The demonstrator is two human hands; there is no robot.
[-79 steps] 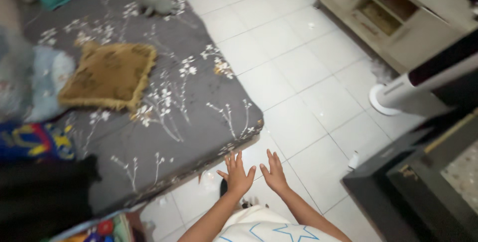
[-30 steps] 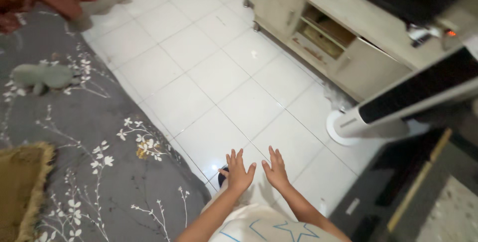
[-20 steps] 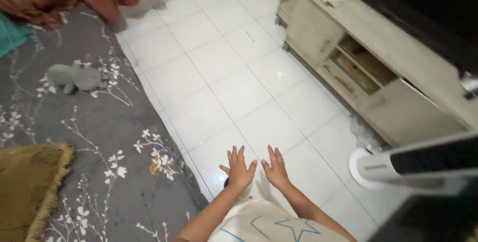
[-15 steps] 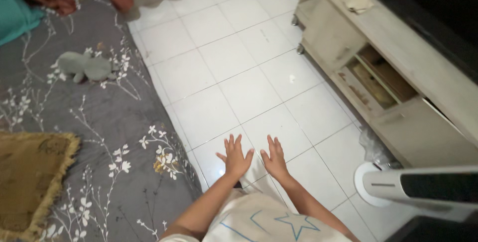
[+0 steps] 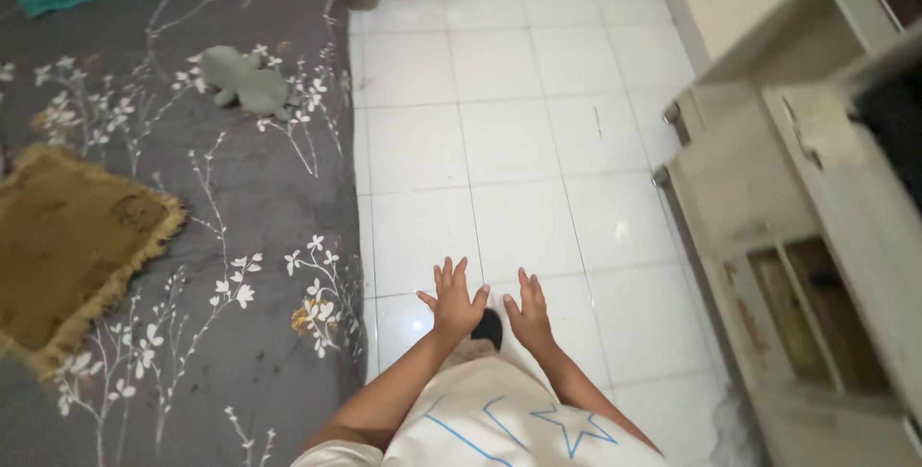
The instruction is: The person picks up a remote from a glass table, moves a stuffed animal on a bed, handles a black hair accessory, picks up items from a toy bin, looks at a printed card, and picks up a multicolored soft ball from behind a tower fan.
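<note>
Above the white tiled floor (image 5: 509, 150), both hands, left hand (image 5: 453, 300) and right hand (image 5: 527, 311), are held flat with fingers spread, nothing gripped. Just beside them lies the grey flowered mattress (image 5: 192, 236).

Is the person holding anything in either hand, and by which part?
Nothing is held. The left hand and right hand are both open, fingers spread, palms down above the white tiled floor.
</note>
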